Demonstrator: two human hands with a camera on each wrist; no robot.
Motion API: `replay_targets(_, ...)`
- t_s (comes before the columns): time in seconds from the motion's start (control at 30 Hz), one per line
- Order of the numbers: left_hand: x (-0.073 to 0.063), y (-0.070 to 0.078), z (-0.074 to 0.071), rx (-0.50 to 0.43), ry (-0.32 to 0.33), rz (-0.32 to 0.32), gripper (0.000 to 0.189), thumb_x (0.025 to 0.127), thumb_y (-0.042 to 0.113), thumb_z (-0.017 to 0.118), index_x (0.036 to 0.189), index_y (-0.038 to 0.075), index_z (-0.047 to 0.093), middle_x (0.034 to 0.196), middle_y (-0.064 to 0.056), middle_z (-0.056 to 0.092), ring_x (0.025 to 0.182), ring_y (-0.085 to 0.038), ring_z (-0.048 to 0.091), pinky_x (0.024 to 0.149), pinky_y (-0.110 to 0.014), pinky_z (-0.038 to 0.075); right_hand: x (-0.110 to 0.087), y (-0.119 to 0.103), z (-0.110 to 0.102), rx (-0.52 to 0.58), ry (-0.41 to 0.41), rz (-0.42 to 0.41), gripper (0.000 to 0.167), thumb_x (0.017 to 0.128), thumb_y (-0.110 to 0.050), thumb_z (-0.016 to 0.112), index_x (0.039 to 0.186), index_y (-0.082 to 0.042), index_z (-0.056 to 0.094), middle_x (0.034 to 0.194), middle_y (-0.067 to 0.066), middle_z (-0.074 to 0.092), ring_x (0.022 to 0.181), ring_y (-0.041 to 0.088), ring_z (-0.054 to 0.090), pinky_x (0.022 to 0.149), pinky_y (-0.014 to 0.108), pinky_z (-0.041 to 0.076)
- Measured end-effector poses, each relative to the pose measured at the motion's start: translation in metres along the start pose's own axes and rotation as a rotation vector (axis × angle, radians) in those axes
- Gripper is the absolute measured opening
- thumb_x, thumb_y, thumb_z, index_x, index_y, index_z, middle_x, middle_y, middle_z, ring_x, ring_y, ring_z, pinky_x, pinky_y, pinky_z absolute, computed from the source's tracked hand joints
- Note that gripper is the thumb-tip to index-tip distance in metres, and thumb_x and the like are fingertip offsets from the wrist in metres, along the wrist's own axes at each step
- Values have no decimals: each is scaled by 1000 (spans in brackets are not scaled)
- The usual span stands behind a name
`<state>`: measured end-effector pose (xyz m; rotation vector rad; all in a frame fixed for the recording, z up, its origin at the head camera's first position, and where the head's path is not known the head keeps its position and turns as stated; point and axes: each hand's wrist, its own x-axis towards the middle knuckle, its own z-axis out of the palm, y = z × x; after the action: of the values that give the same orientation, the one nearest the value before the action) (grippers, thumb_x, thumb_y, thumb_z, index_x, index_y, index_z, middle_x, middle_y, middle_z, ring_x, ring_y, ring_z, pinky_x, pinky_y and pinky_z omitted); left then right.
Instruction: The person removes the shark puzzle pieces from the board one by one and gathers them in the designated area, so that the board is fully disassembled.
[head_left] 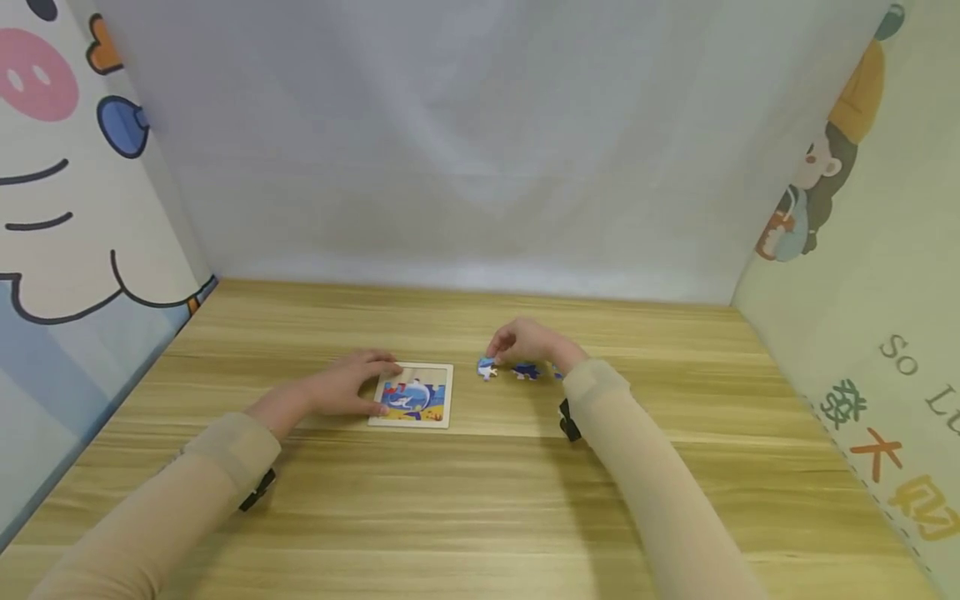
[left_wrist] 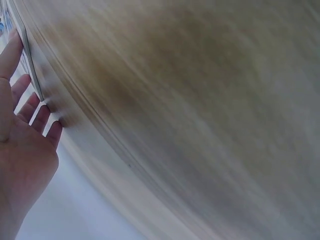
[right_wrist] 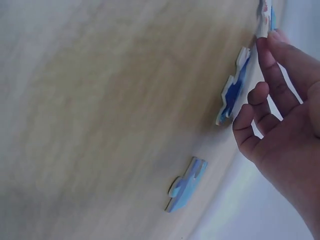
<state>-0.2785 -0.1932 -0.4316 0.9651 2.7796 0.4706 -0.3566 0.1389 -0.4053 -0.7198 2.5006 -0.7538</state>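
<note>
A square puzzle board (head_left: 411,426) with a pale frame lies on the table, its lower part filled with a whale picture and its upper part bare. My left hand (head_left: 347,385) rests at the board's left side, thumb and fingers spread over its edge; the left wrist view shows the fingers (left_wrist: 37,112) fairly straight along the frame. To the right of the board, my right hand (head_left: 528,340) pinches a blue and white puzzle piece (head_left: 487,369) between thumb and forefinger. Beneath that hand lies a dark blue puzzle piece (head_left: 527,371), apart from the fingers.
A light blue puzzle piece (right_wrist: 187,185) lies on the table nearer the right wrist, partly hidden by the arm in the head view. The wooden table (head_left: 450,517) ends at a pale curtain (head_left: 450,167) behind, with printed panels on both sides.
</note>
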Motion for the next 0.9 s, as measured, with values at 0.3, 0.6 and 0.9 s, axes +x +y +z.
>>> replay_targets(0.3, 2, 0, 0, -14, 3, -2, 69, 83, 44, 69, 139, 11, 46, 147, -18, 35, 136, -42, 27, 109, -62, 20, -2, -3, -5, -23, 34, -74, 15, 90, -12, 64, 104, -12, 69, 101, 1, 66, 88, 14, 57, 75, 26, 48)
replay_targets(0.6, 1, 4, -1, -1, -8, 46, 54, 87, 37, 67, 135, 21, 50, 146, -19, 35, 134, -44, 28, 104, -65, 25, -12, -21, -2, -66, 95, -141, 21, 88, -18, 67, 108, -12, 69, 105, 1, 66, 77, 16, 50, 68, 27, 44)
replay_targets(0.9, -2, 6, -1, 26, -24, 63, 47, 90, 33, 64, 133, 22, 51, 146, -25, 32, 133, -48, 28, 100, -68, 27, -11, -38, 19, -90, 178, -238, 26, 84, -16, 72, 108, -8, 70, 112, 5, 66, 102, 23, 56, 88, 36, 45)
